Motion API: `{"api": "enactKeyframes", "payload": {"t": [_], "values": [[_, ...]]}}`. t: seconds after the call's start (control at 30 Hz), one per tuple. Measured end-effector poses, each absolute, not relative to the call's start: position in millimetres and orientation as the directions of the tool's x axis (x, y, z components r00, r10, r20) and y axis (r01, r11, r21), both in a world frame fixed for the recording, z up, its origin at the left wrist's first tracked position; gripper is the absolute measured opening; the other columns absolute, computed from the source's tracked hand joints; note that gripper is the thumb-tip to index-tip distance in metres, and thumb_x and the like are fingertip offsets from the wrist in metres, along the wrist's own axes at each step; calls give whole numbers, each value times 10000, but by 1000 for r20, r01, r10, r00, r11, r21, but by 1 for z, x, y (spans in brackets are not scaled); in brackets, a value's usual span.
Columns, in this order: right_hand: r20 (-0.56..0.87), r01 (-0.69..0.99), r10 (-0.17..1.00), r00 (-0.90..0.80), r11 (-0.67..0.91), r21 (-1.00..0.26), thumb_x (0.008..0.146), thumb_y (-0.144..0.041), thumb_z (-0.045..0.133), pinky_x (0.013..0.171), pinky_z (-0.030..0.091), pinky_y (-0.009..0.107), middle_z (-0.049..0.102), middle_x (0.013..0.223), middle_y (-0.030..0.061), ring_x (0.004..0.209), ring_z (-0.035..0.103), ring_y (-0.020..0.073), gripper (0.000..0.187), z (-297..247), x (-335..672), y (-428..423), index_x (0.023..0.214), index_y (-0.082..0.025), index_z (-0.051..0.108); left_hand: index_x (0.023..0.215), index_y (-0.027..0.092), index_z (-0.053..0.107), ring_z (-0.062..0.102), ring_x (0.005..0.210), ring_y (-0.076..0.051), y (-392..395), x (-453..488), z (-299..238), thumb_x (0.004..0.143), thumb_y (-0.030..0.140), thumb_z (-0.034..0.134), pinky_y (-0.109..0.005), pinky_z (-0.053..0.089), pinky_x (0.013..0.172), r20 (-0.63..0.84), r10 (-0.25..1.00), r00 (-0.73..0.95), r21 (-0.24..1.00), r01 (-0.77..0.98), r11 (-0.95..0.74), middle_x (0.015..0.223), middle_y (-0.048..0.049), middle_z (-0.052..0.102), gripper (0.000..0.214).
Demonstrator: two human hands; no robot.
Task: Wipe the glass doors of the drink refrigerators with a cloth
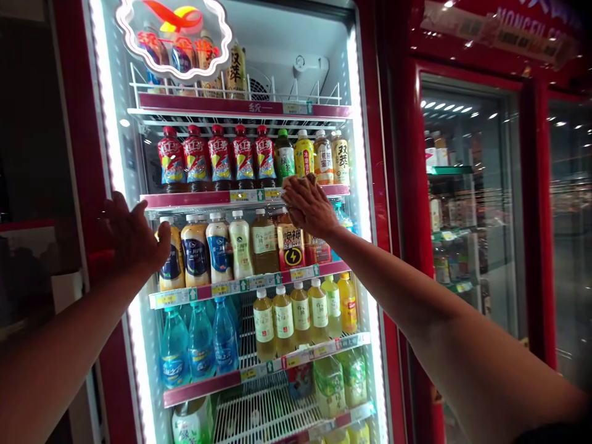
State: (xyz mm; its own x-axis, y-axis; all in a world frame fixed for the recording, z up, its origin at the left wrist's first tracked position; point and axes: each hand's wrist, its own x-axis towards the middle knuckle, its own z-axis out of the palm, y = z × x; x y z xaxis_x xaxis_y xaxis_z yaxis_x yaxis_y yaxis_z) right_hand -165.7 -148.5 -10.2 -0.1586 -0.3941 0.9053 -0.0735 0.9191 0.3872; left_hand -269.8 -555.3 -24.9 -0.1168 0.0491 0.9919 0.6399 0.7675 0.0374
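Note:
My right hand (311,205) lies flat against the glass front of a lit drinks fridge (340,37), fingers stretched out. It covers part of the second and third shelves, and whether anything thin lies under its palm is hidden. Behind it stand a green-capped tea bottle (284,154), a yellow bottle (304,157) and a dark-labelled energy drink bottle (291,240). My left hand (139,237) is raised at the fridge's left edge with fingers apart and nothing visible in it. Close by it are milk tea bottles (195,250) with dark blue labels.
Red-labelled bottles (217,157) line the second shelf. Blue water bottles (174,345) and pale yellow drinks (283,317) stand lower down. A glowing sign (173,40) hangs at the upper left of the glass. Another red-framed fridge (536,246) stands to the right.

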Motion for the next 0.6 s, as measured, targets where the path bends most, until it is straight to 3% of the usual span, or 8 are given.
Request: {"api": "enactKeyframes", "payload": {"t": [0.13,0.23,0.37,0.53,0.6], "values": [[955,-33,-281,-91,960,279,1067,-394,374,1330,180,564,225,1737,-30,1620,144,261,622,-13,-164,-135,1662,-301,218,1622,153,300,-54,1611,-366,-538,-271,-30,1003,598,345,-682,-27,1240,978,200,-59,-122,612,781,1728,-204,1,764],[939,-36,-313,-141,950,311,1065,-398,376,1330,184,558,250,1729,-29,1622,136,247,618,-24,-158,-132,1659,-307,231,1620,221,322,-19,1618,-339,-530,-270,-35,1020,584,341,-651,-27,1252,977,211,-31,-154,583,798,1735,-168,10,702],[899,-35,-376,-227,925,378,1058,-407,381,1333,185,536,294,1713,-48,1613,179,228,595,-25,-148,-111,1641,-327,286,1631,251,287,-15,1619,-330,-528,-268,-37,1003,609,375,-644,-22,1256,979,205,-3,-166,574,802,1738,-149,7,728],[969,28,-207,-134,977,212,1061,-383,367,1307,215,592,238,1734,-14,1619,145,278,602,-23,-151,-91,1647,-280,276,1626,219,296,-13,1617,-338,-528,-269,-37,1011,606,349,-651,-21,1251,977,215,5,-179,574,799,1733,-181,29,729],[972,27,-206,-117,977,210,1066,-392,359,1306,224,584,246,1732,1,1621,131,276,595,-29,-151,-91,1642,-262,290,1628,226,289,-11,1617,-336,-527,-270,-37,1013,604,343,-652,-16,1251,977,215,13,-184,569,802,1733,-179,30,724]]}}
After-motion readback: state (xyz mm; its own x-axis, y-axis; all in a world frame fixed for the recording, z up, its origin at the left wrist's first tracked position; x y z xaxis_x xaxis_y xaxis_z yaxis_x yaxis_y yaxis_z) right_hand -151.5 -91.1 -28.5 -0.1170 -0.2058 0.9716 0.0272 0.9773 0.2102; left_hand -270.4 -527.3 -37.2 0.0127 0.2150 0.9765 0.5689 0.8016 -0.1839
